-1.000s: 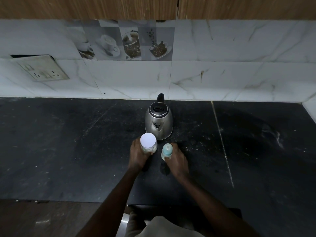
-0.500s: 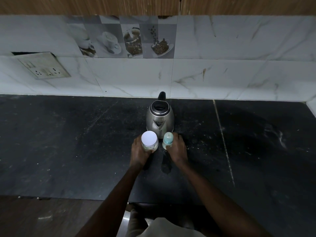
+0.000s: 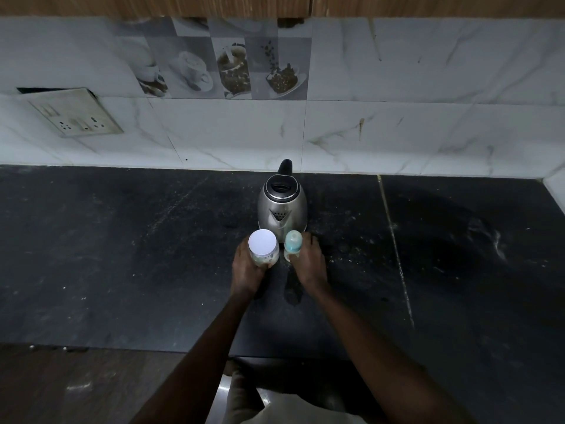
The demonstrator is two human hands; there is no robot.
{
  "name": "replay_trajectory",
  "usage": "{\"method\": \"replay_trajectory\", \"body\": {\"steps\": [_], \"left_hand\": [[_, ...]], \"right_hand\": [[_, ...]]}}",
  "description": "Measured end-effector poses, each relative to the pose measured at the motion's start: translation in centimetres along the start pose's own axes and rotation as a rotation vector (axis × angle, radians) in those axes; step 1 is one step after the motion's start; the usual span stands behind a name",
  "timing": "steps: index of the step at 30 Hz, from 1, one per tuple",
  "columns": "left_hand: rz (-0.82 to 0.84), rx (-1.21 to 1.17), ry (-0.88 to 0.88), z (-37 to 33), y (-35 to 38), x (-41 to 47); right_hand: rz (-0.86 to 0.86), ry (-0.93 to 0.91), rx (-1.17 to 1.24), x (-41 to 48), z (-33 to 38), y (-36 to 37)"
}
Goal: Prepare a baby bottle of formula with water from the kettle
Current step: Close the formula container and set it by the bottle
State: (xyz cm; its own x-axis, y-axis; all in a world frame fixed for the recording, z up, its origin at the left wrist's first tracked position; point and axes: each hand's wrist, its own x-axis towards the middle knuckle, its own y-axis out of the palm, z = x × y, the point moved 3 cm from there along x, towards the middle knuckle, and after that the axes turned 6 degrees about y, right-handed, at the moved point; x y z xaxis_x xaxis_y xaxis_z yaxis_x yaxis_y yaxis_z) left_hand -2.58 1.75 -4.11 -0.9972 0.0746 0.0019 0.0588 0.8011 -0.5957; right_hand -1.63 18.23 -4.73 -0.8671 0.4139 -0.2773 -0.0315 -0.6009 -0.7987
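A steel kettle [image 3: 282, 209] with a black lid and handle stands on the dark counter [image 3: 122, 255], spout facing me. Just in front of it, my left hand [image 3: 246, 270] grips a clear jar with a white lid [image 3: 263, 246], pale powder showing inside. To its right, my right hand [image 3: 308, 263] holds a small baby bottle with a pale teal cap [image 3: 293, 242]. Both stand upright, close together, their bases hidden by my fingers.
A white marble-tiled wall [image 3: 397, 133] runs behind the counter, with a socket plate [image 3: 76, 113] at the left. The counter's front edge [image 3: 122, 347] lies near me, with brown floor below. Wide bare counter lies to both sides of the kettle.
Both hands slid the jar and the bottle away from me, up close to the kettle's front. The bottle now stands nearer the jar.
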Motion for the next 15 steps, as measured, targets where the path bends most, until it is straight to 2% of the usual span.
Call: {"method": "replay_trajectory", "body": {"steps": [9,15], "left_hand": [[0.04,0.0,-0.069,-0.04,0.44,-0.72],[0.09,-0.03,-0.095,0.27,0.12,-0.16]], "right_hand": [[0.06,0.013,0.02,-0.01,0.26,-0.32],[0.019,0.029,0.046,-0.7,-0.68,-0.46]]}}
